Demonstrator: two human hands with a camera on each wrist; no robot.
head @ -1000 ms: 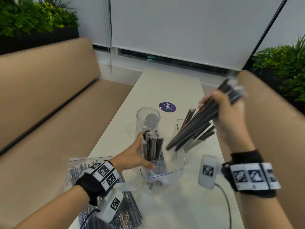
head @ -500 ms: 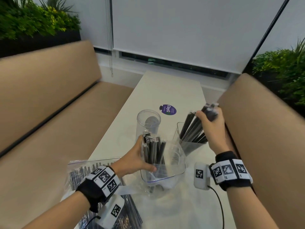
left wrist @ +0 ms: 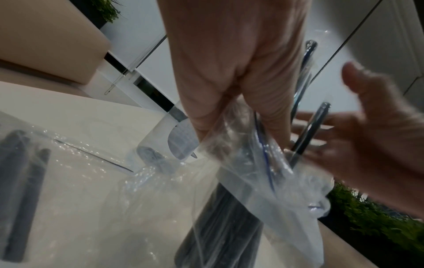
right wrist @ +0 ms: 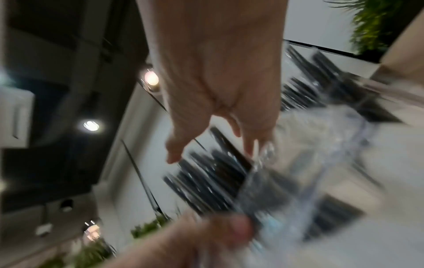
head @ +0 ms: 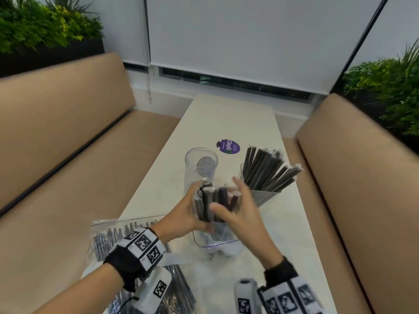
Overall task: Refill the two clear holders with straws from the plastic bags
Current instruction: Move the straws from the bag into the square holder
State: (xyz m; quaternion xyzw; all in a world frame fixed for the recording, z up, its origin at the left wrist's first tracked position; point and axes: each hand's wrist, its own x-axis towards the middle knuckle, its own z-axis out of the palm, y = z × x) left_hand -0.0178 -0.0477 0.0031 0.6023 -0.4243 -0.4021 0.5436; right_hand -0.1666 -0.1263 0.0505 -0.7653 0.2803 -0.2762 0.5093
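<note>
My left hand (head: 196,209) grips an open plastic bag (head: 217,243) upright on the table, with a bundle of black straws (head: 209,200) standing in it. My right hand (head: 226,196) is open with its fingers spread, right at the straw tops. The round clear holder (head: 200,164) behind the bag has no straws in it. To its right, the square clear holder (head: 260,198) has many black straws (head: 265,171) fanned out in it. The left wrist view shows my left hand (left wrist: 229,117) pinching the bag (left wrist: 263,172) and my right hand (left wrist: 367,137) beside it. The right wrist view is blurred.
A second bag of straws (head: 118,236) lies flat at the table's near left, under my left forearm. A purple sticker (head: 227,146) sits on the narrow white table (head: 226,116). Tan benches (head: 68,132) run along both sides.
My right hand lowered its bundle of straws into the square holder, let go, and came back empty to the bag. My left hand stayed on the bag.
</note>
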